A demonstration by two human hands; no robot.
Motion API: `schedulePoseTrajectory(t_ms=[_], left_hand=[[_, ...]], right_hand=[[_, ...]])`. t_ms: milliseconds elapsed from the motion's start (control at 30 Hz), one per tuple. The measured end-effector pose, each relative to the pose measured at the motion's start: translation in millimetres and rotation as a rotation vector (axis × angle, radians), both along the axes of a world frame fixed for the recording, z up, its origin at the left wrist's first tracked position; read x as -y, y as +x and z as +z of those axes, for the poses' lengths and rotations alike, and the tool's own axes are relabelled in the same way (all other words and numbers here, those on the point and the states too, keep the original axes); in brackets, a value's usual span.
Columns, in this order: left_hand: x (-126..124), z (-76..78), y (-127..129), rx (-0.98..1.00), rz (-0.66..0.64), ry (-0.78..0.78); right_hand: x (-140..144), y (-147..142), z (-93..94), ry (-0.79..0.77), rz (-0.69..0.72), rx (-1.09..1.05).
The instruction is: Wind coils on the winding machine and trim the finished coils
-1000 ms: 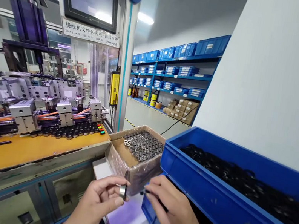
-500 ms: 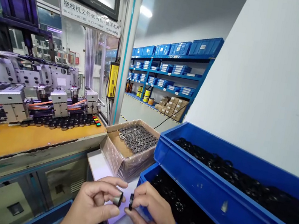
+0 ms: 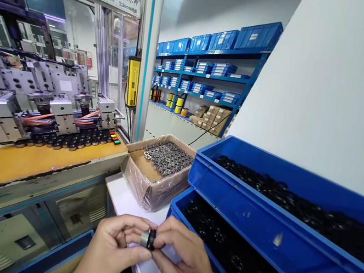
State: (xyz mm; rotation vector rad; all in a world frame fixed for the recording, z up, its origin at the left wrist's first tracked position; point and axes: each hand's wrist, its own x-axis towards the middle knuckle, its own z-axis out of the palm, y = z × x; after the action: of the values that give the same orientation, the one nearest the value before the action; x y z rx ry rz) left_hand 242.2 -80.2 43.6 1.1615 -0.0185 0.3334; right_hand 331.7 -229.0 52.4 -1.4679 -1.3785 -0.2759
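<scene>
My left hand (image 3: 112,248) pinches a small silver metal ring (image 3: 144,238) between thumb and fingers. My right hand (image 3: 185,263) holds a small black plastic part (image 3: 151,239) pressed against that ring, so the two pieces touch at bottom centre. Just behind my hands stands a cardboard box (image 3: 156,187) full of silver rings. To the right, two stacked blue bins hold black parts: the lower bin (image 3: 179,210) right by my right hand, the upper bin (image 3: 259,215) above it.
A winding machine (image 3: 43,108) with several heads sits on an orange worktop (image 3: 24,161) at left, a yellow sensor bar (image 3: 132,81) on its post. Blue shelving (image 3: 213,76) with bins stands far back. A white wall (image 3: 333,87) fills the right.
My hands have come together: the black part in my right hand now meets the silver ring in my left. The view has tilted down and shifted slightly.
</scene>
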Motion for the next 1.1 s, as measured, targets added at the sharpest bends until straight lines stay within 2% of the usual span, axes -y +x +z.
schedulePoseTrajectory(t_ms=[233, 467, 767, 1100], left_hand=[[3, -1.1, -4, 0.006, 0.035, 0.065], [3, -8.7, -12, 0.011, 0.057, -0.015], [3, -14.5, -15, -0.026, 0.008, -0.067], [3, -26.2, -10, -0.011, 0.022, -0.059]], right_hand=[[5, 2, 1.7, -0.036, 0.032, 0.054], [6, 7, 5.8, -0.023, -0.065, 0.365], [6, 0, 11.1, 0.008, -0.057, 0.382], [5, 5, 4.6, 0.030, -0.011, 0.360]])
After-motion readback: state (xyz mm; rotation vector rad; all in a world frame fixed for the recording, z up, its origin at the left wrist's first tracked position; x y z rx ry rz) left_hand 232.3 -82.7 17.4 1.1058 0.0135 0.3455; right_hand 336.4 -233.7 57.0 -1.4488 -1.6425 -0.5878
